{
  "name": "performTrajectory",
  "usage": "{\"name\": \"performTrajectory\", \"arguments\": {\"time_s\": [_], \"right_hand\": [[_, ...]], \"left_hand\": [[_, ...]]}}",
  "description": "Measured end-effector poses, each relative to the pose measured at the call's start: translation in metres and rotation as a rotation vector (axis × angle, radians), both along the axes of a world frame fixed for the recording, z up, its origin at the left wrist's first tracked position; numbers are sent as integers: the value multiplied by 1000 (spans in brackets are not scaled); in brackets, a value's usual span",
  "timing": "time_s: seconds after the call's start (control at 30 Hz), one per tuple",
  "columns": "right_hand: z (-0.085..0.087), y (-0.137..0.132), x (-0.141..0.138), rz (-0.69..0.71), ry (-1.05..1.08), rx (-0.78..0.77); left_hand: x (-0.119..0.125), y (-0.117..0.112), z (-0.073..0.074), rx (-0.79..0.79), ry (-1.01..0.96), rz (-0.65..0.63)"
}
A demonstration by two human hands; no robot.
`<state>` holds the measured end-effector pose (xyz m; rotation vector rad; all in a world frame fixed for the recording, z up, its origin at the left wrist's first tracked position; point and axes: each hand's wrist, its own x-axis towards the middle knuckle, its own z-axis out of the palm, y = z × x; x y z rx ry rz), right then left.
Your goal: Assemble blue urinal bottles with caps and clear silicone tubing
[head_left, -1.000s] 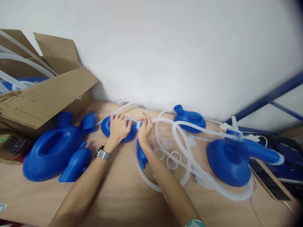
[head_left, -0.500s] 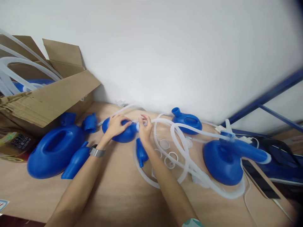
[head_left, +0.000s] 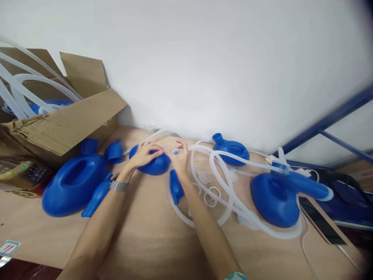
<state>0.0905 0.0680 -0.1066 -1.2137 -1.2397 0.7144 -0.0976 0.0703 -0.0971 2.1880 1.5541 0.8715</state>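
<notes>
A blue plastic urinal bottle (head_left: 155, 167) lies on the table in front of me, its neck pointing right. My left hand (head_left: 144, 156) rests over its top, fingers curled on the handle area. At the neck is my right hand (head_left: 178, 160), thumb and forefinger brought close to my left fingertips, other fingers raised. What these right fingers hold at the mouth is hidden. Below the right wrist lies a blue spouted fitting (head_left: 176, 187), beside white rings (head_left: 212, 196) and a clear cap (head_left: 204, 177). White hose (head_left: 218, 167) loops rightward from behind the right hand.
At left stand a cardboard box (head_left: 72, 124) with hoses, a large blue bottle (head_left: 75, 182), two blue fittings (head_left: 115, 151) and a jar (head_left: 26, 173). Right are a small blue bottle (head_left: 231, 151), another bottle with hose (head_left: 274, 200) and a phone (head_left: 323, 219). A wall is behind.
My right fingers have moved left onto the bottle's neck, covering the pale ring seen there before. My left hand stays on the bottle. The view has shifted slightly.
</notes>
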Motion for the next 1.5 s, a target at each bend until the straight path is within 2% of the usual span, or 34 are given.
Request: {"name": "performTrajectory", "arguments": {"time_s": [0.43, 0.6, 0.83, 1.13, 1.37, 1.5], "right_hand": [[0, 0, 1, 15, -16, -11], [1, -2, 2, 26, -51, 46], [-1, -2, 3, 8, -75, 90], [-7, -4, 2, -18, -100, 94], [-2, -5, 0, -36, -193, 100], [2, -5, 0, 3, -231, 58]], "left_hand": [[7, 1, -4, 14, 50, 17], [10, 2, -4, 43, 32, 57], [11, -1, -1, 74, 27, 2], [16, -4, -4, 70, 18, 61], [15, -5, 0, 47, 11, 49], [15, -5, 3, 26, 0, 65]]}}
